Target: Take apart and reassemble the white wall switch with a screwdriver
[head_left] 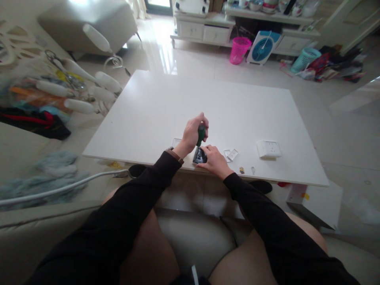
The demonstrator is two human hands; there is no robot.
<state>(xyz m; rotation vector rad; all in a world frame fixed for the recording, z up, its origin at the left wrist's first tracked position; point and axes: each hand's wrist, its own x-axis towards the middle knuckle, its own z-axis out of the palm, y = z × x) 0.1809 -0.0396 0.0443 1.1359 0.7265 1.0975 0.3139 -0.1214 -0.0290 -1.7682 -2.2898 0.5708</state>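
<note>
My left hand is closed round the green handle of a screwdriver, held upright with its tip pointing down. Under the tip lies a small dark part near the front edge of the white table. My right hand rests on the table and presses against that dark part, fingers curled on it. Both arms wear black sleeves, and a watch sits on the left wrist.
A white wall socket plate lies to the right. Small white pieces and tiny screws sit beside my right hand, another white piece to the left. A pink basket, a fan and a cabinet stand beyond.
</note>
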